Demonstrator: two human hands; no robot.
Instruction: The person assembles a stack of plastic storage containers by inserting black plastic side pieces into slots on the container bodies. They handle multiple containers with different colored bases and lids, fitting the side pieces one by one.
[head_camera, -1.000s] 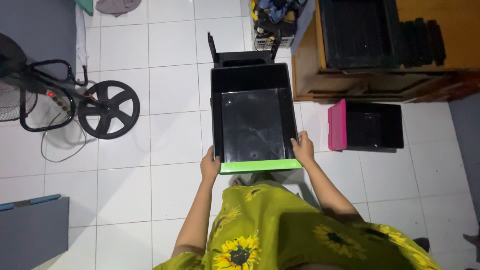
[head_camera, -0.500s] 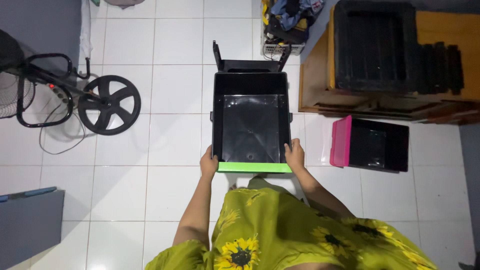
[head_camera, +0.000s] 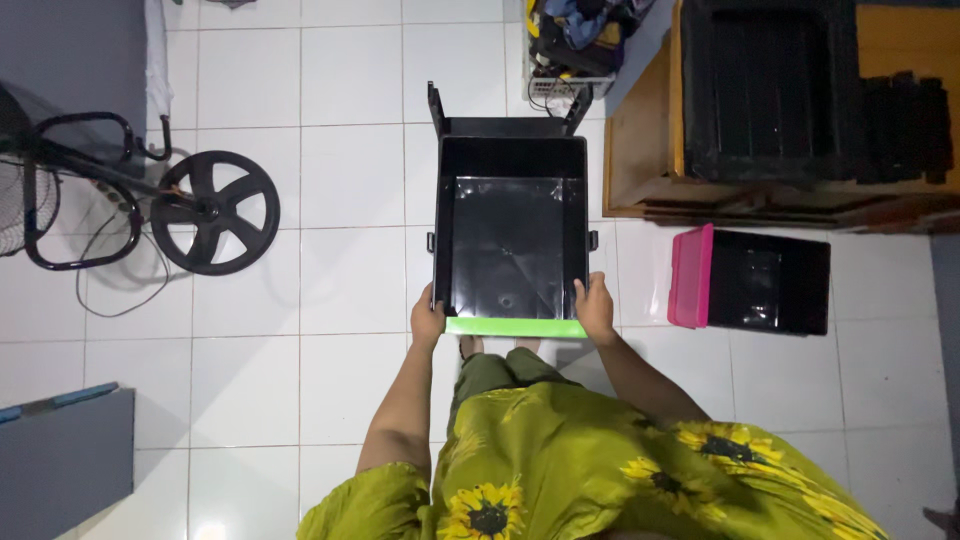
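Since a second ago the black drawer (head_camera: 510, 235) with the green front (head_camera: 515, 327) sits a little more squarely in the view, and the two hands have slid slightly along its near corners; the pink-fronted drawer (head_camera: 760, 280) on the floor now shows further to the right.

The person holds the black drawer out in front of the body, above the white tiled floor (head_camera: 300, 280), with the green front edge nearest. The left hand (head_camera: 428, 322) clasps the near left corner, fingers wrapped around the side wall and thumb on the rim. The right hand (head_camera: 597, 308) clasps the near right corner in the same way, closed on the wall beside the green strip. The drawer's inside is glossy and reflects light. Just beyond its far end stands a black frame (head_camera: 505, 115) with two upright arms.

To the right, a wooden cabinet (head_camera: 640, 150) carries a stack of black drawers (head_camera: 770, 90) on top, and the pink-fronted drawer lies on the floor below it, well apart from the hands. To the left stand a black wheel (head_camera: 215, 212) and a curved black stand (head_camera: 70, 190). A grey box (head_camera: 60, 460) sits at the lower left. The person wears a green garment with sunflowers (head_camera: 600, 470).
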